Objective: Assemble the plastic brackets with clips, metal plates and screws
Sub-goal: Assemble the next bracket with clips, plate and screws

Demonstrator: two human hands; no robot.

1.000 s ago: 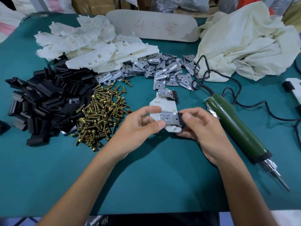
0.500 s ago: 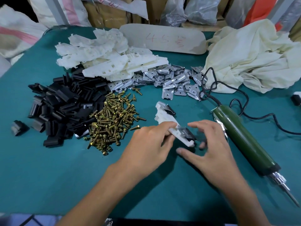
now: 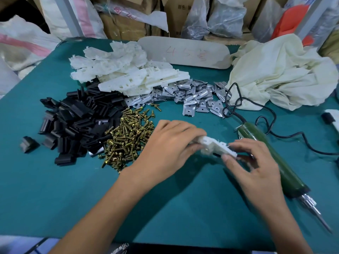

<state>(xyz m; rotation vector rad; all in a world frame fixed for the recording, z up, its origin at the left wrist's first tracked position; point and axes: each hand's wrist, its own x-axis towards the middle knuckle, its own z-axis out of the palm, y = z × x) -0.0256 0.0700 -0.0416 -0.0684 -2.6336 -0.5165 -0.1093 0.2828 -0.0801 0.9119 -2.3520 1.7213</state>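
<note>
**Both my hands on one white bracket**

Far left on the green table [image 3: 55, 189] one black clip [image 3: 28, 144] lies alone. Next to it is the big pile of black clips [image 3: 77, 125]. The heap of gold screws [image 3: 128, 138] touches that pile on its right side. Behind both is the stack of white plastic brackets [image 3: 128, 70], and the shiny metal plates [image 3: 192, 96] spill out from under its right edge. A pale board with red writing [image 3: 185, 52] lies at the back.

My left hand [image 3: 170, 145] is just right of the screws. Its fingers are curled round the left end of the bracket [image 3: 214, 146] I am working on. The bracket is held just above the table, in the middle, between my two hands. I can see something dark under it, but I cannot tell what.

My right hand [image 3: 255, 162] pinches the bracket's right end with thumb and first finger. The other fingers are loosely spread.

Just behind that hand lies the green electric screwdriver [image 3: 266, 158], partly hidden by it, with its tip pointing toward me. Its black cord [image 3: 266, 114] loops back to a crumpled cream cloth [image 3: 280, 74].
</note>
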